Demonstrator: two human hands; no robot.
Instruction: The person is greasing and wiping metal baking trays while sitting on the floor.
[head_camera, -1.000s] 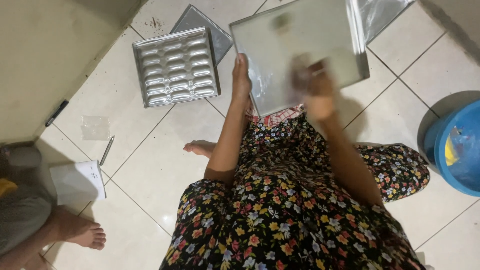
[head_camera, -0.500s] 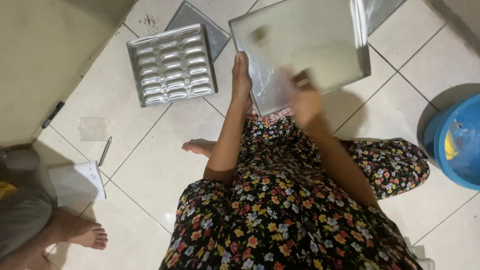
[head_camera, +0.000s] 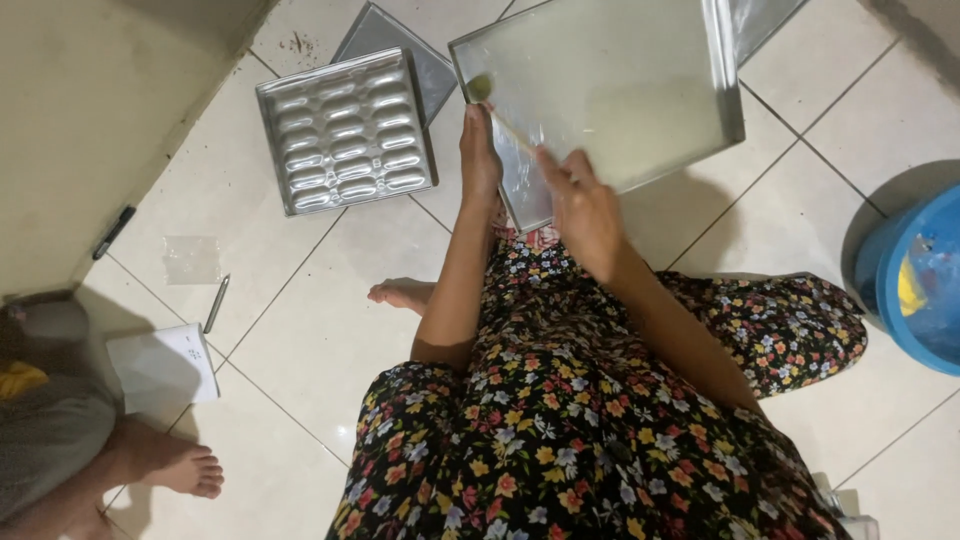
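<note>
The flat metal tray (head_camera: 620, 90) is running off the top edge, and its near corner is hiding behind the left hand (head_camera: 480, 155). Right of the tray, the blue bucket (head_camera: 915, 285) is getting cut by the frame edge. Beyond the tray, a second sheet (head_camera: 375, 35) is lying mostly covered.

Single head-worn camera, looking almost straight down from above the seated person's lap onto the tiled floor (head_camera: 300, 330), close enough that the floral dress (head_camera: 560, 430) fills the lower frame, with no second view to overlap.
</note>
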